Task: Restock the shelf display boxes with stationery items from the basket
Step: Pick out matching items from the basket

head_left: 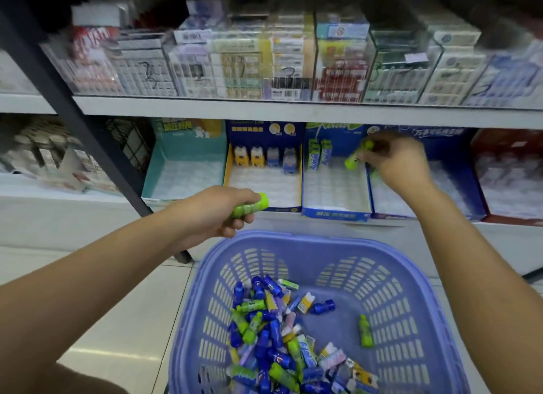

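My left hand is low, just above the far rim of the basket, fingers curled round one green capped piece that juts out to the right. My right hand reaches further in, under the upper shelf, and pinches bright green pieces at its fingertips, over the divide between the light blue display box and the dark blue display box. Two green-and-blue packs stand at the back of the light blue one. To its left, a yellow-edged box holds four small items along its back wall, then a teal box. A red box sits far right. The basket's mixed stationery pile lies towards its left, one green piece apart. A black upright crosses the left side.
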`<state>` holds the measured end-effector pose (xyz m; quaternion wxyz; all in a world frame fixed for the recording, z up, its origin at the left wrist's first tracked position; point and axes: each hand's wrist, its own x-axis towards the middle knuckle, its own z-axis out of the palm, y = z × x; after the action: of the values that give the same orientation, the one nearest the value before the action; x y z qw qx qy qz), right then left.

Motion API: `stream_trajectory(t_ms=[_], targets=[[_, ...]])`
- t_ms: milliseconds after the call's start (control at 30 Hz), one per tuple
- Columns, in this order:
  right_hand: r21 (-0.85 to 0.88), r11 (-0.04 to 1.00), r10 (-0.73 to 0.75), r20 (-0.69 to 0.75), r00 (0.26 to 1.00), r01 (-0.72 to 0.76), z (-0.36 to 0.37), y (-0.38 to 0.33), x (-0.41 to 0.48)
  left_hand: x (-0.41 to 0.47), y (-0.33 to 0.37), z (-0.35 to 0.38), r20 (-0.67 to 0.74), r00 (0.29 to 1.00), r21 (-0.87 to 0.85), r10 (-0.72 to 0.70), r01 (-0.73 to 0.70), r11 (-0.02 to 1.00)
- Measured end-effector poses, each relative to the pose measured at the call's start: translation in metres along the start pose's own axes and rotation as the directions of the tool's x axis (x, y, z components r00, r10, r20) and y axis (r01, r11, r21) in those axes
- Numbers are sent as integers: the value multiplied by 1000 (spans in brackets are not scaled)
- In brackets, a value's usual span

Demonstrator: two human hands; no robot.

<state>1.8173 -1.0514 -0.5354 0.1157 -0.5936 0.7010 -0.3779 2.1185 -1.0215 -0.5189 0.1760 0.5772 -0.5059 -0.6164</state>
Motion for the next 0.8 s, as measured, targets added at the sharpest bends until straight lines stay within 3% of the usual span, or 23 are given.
stream_trajectory(t_ms=[133, 267, 367, 533, 800], targets=[[66, 998, 20, -60, 998, -16, -17, 15, 6, 7, 2, 6, 62, 990, -73, 130, -126, 989], [-118, 993, -37, -113, 993, 24, -30, 37, 10, 16, 10, 24, 68, 985, -164, 161, -148, 975], [-159, 987, -5, -92, 996, -10, -33, 53, 13, 22, 14, 40, 119, 980, -206, 161, -134, 969], [-287, 958, 25, 39, 999, -13, -23, 69, 26, 26, 17, 64, 246, 962, -182, 122, -78, 980], [-305, 952, 64, 220, 973, 7, -23, 82, 44, 33, 13, 72, 233, 961, -63, 147, -136, 989]])
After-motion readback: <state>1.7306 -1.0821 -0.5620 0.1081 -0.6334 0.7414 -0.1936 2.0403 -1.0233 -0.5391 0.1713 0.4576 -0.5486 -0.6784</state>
